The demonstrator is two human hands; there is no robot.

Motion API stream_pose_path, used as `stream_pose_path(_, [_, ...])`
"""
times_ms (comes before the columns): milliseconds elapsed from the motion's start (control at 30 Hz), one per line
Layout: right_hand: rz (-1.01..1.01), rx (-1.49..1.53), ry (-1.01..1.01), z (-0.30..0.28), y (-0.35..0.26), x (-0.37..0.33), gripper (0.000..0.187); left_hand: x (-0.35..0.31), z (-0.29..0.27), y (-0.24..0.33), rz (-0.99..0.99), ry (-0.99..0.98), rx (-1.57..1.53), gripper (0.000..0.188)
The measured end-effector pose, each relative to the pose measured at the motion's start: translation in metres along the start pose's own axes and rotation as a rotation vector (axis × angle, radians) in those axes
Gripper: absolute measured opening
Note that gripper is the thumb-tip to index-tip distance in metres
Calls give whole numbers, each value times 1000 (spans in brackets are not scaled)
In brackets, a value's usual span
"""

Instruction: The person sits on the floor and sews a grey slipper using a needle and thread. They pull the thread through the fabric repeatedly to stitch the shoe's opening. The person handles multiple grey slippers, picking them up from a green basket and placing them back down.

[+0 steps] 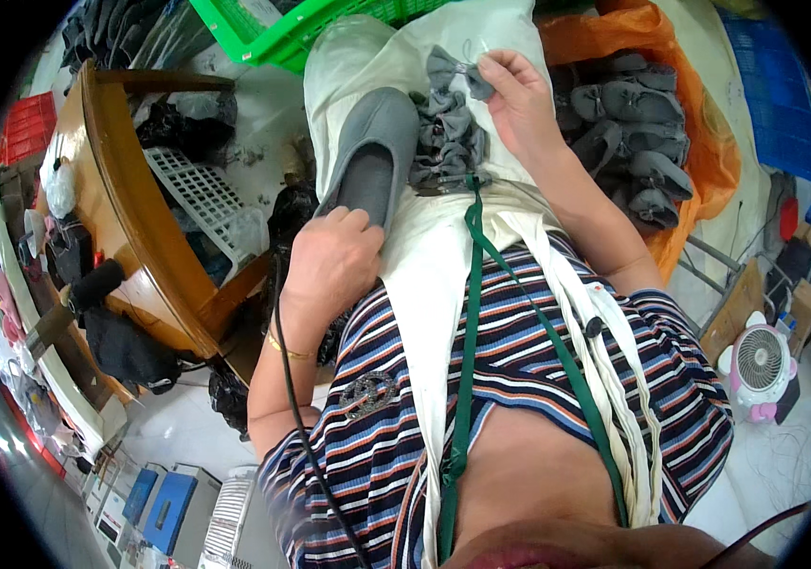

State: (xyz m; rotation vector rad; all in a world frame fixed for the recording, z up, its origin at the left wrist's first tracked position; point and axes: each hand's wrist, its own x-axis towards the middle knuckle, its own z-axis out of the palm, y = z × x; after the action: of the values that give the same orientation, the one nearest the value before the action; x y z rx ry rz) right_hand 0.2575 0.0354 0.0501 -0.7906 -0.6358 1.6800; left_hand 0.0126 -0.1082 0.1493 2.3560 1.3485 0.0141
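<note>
Head view: your left hand (334, 258) grips the gray shoe (386, 121) by its heel; your right hand (517, 93) pinches the bow (445, 70) by one end. Both look light and soft; hold edges gently.

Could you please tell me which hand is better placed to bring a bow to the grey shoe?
Probably the right hand: it pinches a grey bow, while the left hand holds the grey shoe by its heel end.

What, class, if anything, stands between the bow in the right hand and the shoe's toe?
Nothing visible stands between the bow and the toe of the shoe; the heap of bows lies beside the shoe.
</note>
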Motion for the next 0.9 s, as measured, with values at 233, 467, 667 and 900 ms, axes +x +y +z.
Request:
stream_pose_path(233, [178,-67,-50,21,22,-17,12,10,55,-34,-624,29,-1111,28])
stream_pose_path(467, [260,-176,-121,25,30,-32,19,63,71,0,-423,484,-2180,28])
stream_pose_path(667, [96,-793,-485,34,30,-52,15,71,80,5,-699,617,-2179,18])
stream_pose_path(900, [97,-830,-382,27,9,-51,15,77,70,4,-770,660,-2234,30])
